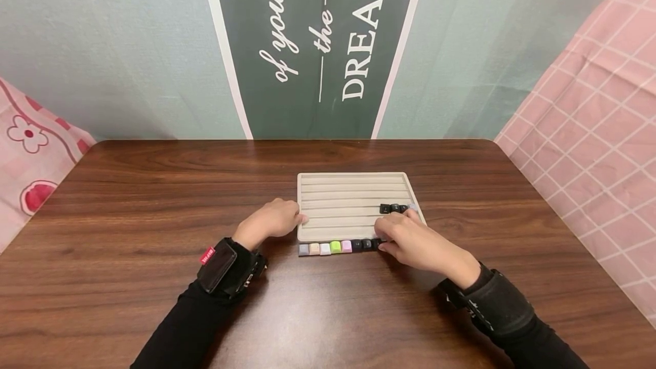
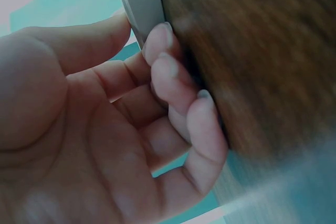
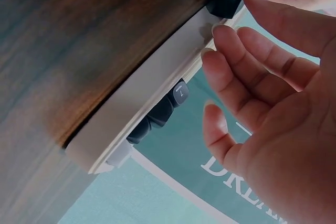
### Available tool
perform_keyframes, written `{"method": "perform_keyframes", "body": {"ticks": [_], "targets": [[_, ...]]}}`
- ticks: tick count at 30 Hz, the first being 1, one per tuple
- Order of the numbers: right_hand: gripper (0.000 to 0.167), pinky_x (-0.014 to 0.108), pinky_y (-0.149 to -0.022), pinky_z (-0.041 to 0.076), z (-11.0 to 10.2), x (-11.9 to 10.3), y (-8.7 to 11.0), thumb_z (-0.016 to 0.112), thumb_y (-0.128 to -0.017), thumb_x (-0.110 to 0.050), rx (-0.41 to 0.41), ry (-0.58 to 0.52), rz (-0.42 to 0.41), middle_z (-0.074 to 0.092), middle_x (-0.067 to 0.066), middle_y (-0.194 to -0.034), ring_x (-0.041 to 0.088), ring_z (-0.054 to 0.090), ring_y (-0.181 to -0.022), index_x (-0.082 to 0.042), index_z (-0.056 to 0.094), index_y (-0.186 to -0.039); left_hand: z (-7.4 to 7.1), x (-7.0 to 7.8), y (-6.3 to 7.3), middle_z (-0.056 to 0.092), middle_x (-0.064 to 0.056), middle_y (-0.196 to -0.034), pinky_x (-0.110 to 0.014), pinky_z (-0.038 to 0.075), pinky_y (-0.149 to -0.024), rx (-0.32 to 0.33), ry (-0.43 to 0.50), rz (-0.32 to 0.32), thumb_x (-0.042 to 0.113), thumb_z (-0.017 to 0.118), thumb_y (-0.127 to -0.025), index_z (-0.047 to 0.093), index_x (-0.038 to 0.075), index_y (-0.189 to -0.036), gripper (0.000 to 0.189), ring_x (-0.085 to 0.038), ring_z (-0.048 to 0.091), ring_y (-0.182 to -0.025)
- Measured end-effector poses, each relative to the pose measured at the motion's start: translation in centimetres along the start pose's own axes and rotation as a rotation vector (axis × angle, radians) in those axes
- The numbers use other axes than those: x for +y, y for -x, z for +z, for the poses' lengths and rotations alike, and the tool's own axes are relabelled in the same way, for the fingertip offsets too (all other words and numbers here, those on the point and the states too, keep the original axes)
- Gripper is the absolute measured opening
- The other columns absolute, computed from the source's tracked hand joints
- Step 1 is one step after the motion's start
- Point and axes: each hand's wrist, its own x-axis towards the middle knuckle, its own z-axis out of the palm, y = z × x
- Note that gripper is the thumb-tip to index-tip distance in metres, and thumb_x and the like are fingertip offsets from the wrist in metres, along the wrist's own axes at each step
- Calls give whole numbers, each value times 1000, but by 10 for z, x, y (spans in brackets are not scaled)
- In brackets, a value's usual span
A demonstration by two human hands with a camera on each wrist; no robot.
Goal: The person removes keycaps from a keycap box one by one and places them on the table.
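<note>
Head view: one cream ridged tray, flat on a dark wood-grain surface. Lettering on the dark green banner behind, running sideways: "of your", "the", "DREAM", cut off by the upper edge. Red tag on the left wristband: lettered, too small to read. Right wrist view: one black keycap in the tray, marked with what looks like a 7; its smaller print illegible.

Tray lot: three black keycaps and one pale keycap, side by side near the right rim.

Surface lot: row of keycaps just beside the tray's near edge; from left, grey, peach, white, lime green, pink, then black.

Left hand: pinching the tray's left edge, thumb at the rim, other fingers curled along the outer side.

Right hand: at the row's right end, fingers loosely bent and parted from the thumb; it hides the tray's near right corner.

Surroundings: pink grid cloth, right; flowered cloth, left; right wristband, black.
</note>
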Motion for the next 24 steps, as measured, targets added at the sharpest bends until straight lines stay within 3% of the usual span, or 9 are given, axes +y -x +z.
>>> {"method": "perform_keyframes", "body": {"ticks": [10,24], "targets": [[19,31,-68,28,-2,2,-1,72,-77,-6,34,-19,-9,50,-7,-75,9,47,-72,-12,54,-82,-1,1,1,53,-5,-78,-33,39,-67,-5,3,-6,26,48,-96,59,5,-86,25,-20,47,-70],[17,31,-68,30,-3,7,-2,73,-75,-7,106,-13,19,56,-2,-79,11,49,-73,-10,59,-83,-1,1,1,53,-5,-77,-34,41,-70,11,-5,-3,25,48,-96,59,5,-85,25,-20,49,-73]]}}
